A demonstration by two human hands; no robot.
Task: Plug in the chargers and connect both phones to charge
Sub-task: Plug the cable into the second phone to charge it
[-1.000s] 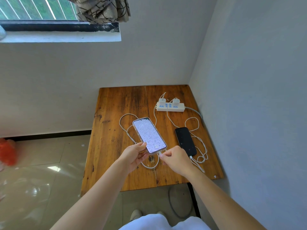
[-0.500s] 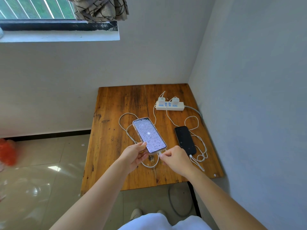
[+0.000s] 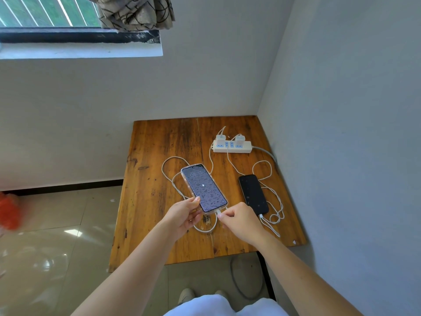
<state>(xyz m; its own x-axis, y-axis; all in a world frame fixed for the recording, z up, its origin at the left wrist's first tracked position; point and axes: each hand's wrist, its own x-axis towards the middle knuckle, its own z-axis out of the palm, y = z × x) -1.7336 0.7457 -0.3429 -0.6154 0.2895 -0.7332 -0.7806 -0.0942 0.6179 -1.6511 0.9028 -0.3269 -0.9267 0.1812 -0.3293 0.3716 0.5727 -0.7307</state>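
A phone in a clear case (image 3: 203,187) lies tilted over the wooden table (image 3: 155,169), its screen lit with a small charging mark. My left hand (image 3: 184,215) grips its near left corner. My right hand (image 3: 239,218) pinches the white cable plug (image 3: 218,213) at the phone's bottom edge. A black phone (image 3: 253,194) lies flat to the right, screen dark, with a white cable in its near end. Two white chargers (image 3: 230,139) stand in the white power strip (image 3: 232,148) at the back of the table.
Loose white cable loops (image 3: 272,201) lie around both phones. Walls close the table in at the back and the right. A tiled floor (image 3: 57,236) lies to the left, with an orange blurred object (image 3: 9,210) at the far left. My shoes (image 3: 189,295) show under the table's near edge.
The clear-cased phone's screen now shows a small charging mark in its middle. Both hands have stayed at the phone's near end; the view has shifted only slightly.
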